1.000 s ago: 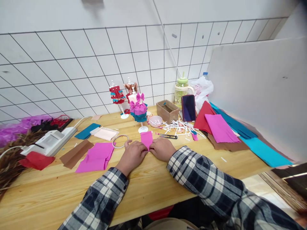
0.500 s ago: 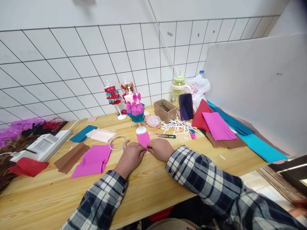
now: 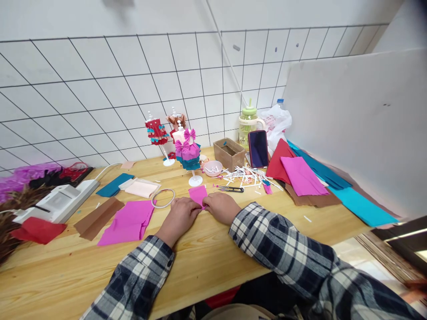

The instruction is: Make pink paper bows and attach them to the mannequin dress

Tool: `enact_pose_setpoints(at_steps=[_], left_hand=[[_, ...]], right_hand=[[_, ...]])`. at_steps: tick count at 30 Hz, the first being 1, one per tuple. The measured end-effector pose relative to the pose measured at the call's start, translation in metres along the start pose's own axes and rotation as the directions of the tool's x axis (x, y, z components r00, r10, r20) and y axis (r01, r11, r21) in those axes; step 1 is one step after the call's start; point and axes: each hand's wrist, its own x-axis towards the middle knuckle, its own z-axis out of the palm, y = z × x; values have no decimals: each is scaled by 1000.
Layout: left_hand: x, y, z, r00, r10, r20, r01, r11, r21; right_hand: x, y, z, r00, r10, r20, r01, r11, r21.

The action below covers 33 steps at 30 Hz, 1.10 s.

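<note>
A small pink piece of crepe paper (image 3: 198, 194) lies flat on the wooden table, its near edge between my fingers. My left hand (image 3: 180, 216) is closed on the near left corner, fingertips pressed together. From the other side, my right hand (image 3: 220, 207) pinches the same near edge. The two sets of fingertips almost meet and hide part of that edge. Left of my left hand lies a round tape roll or ring (image 3: 163, 198). Thread snips (image 3: 231, 189) rest just beyond my right hand. Behind the paper stands a small mannequin (image 3: 188, 153) dressed in pink and teal paper.
Larger pink crepe paper (image 3: 125, 224), a brown sheet (image 3: 98, 218) and a power strip (image 3: 63, 200) lie leftward. White paper sticks (image 3: 247, 177), a cardboard box (image 3: 229, 153), a bowl (image 3: 212, 168) and a phone (image 3: 258, 149) are at the back. Stacked coloured paper (image 3: 303, 175) lies right.
My left thumb, raised before, is now lowered closer to the other fingers. Both hands stay at the near edge of the small pink paper. The whole view has shifted slightly.
</note>
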Motion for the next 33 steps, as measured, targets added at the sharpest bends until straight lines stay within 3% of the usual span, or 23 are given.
enact_pose_setpoints(at_steps=[10,24,33], left_hand=[[-1,2,0,1000,-15,-25,16,999,39],[-1,4,-3,999,16,-37,-14,999,52],[-2,7,-3,998,2,-65,2,999,47]], right_hand=[[-1,-4,-7,999,-36,-35,33,995,-97],[-5,-5,-10,999,-26,-31,24,997,-73],[-5,-5,-11,999,9,33,-7,998,-69]])
